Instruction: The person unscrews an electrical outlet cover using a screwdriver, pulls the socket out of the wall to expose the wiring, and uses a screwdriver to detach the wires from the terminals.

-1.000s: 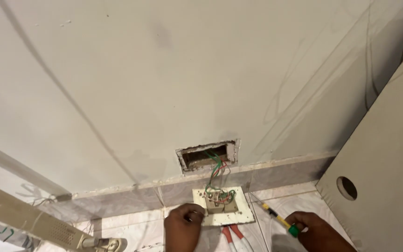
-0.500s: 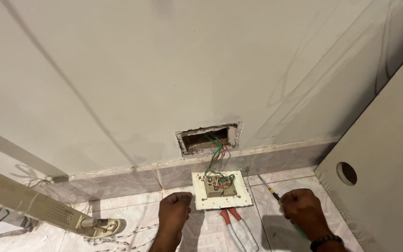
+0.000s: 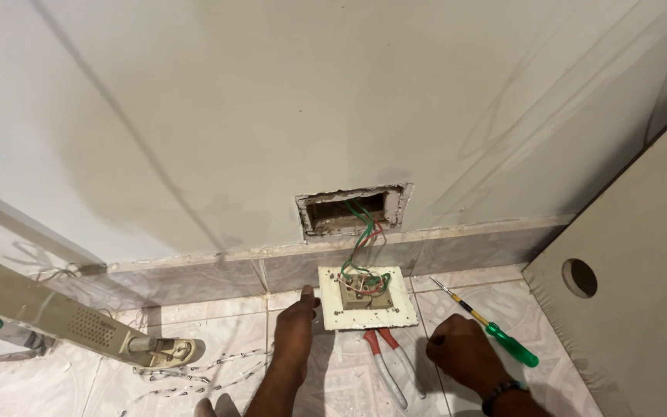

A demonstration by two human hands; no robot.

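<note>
A white socket plate [image 3: 367, 297] lies back-up on the tiled floor, its terminals showing. Green and red wires [image 3: 362, 235] run from it up into a rectangular wall opening [image 3: 351, 210]. My left hand [image 3: 295, 336] grips the plate's left edge, thumb against the corner. My right hand [image 3: 461, 354] rests curled on the floor right of the plate, with nothing visible in it. Just right of that hand, a screwdriver [image 3: 511, 345] with a green handle and a yellow band lies on the tiles. Red-handled pliers [image 3: 384, 363] stick out from under the plate's near edge.
A grey board with a round hole [image 3: 580, 278] leans at the right. At the left, a long beige fitting [image 3: 79, 324] lies across the floor, with loose wire scraps [image 3: 194, 369] beside its end. A tiled skirting [image 3: 194, 274] runs along the wall's foot.
The view has tilted down and moved nearer. My right hand, which held the screwdriver a second ago, now rests beside it on the floor. My left hand stays at the plate's edge.
</note>
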